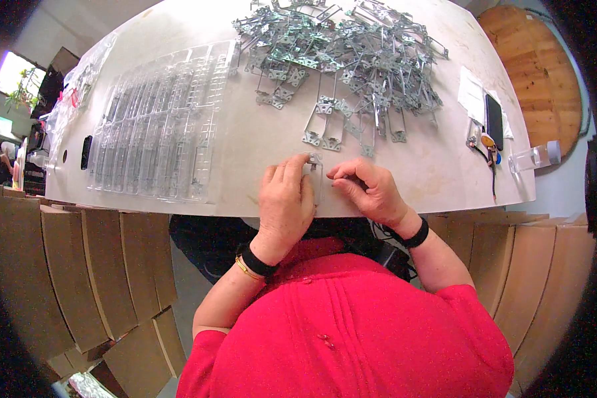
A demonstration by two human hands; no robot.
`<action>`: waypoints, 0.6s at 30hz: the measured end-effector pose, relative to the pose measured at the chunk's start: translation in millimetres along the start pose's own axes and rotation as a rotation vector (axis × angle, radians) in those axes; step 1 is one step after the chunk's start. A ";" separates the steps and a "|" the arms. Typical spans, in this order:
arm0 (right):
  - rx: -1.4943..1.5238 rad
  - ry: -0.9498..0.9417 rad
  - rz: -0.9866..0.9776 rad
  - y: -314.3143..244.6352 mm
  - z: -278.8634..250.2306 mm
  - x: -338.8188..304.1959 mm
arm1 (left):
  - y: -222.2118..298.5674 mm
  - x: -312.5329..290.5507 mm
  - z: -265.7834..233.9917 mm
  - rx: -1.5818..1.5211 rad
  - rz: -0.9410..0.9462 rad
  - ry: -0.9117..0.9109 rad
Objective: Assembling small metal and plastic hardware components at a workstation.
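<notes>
Close to the table's front edge, my left hand (283,199) grips a small metal bracket (316,161), its fingertips on the far end. The bracket's thin frame runs toward me beside my thumb, partly hidden. Just to its right is my right hand (373,192), thumb and fingers pinched together; anything between them is too small to make out. Beyond both hands lies a large heap of similar metal brackets (341,50) with thin wire arms. A few loose brackets (325,136) lie at the near side of the heap.
A clear plastic tray (209,159) with rows of slots, several holding metal parts, covers the table's left. On the right are a dark phone (493,119), a cable (493,176) and a clear jar (536,158) on its side. Cardboard boxes (139,259) stand below the table.
</notes>
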State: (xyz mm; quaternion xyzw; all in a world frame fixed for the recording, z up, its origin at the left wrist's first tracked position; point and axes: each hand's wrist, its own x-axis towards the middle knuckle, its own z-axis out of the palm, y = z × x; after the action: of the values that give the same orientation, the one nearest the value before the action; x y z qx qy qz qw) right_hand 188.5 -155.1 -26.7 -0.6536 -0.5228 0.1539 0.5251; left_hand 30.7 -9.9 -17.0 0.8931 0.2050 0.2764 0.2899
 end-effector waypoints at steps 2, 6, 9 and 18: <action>0.003 -0.042 0.065 -3.0 -1.3 0.2 | -0.2 -0.6 0.6 0.004 0.029 0.009; -0.013 -0.023 0.025 -0.5 -0.2 0.2 | 2.5 -1.7 1.3 0.012 0.056 0.010; 0.001 -0.018 0.059 -1.6 -0.4 -0.7 | 6.1 -3.5 0.1 0.025 0.069 0.010; -0.027 0.076 0.090 -5.2 0.0 -0.7 | 3.7 -8.9 0.6 0.034 0.062 0.015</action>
State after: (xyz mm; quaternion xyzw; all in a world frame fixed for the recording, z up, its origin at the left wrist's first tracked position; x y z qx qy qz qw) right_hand 185.5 -156.2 -22.5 -0.6888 -0.4746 0.1457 0.5284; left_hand 25.1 -17.6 -18.5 0.9017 0.1841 0.2882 0.2644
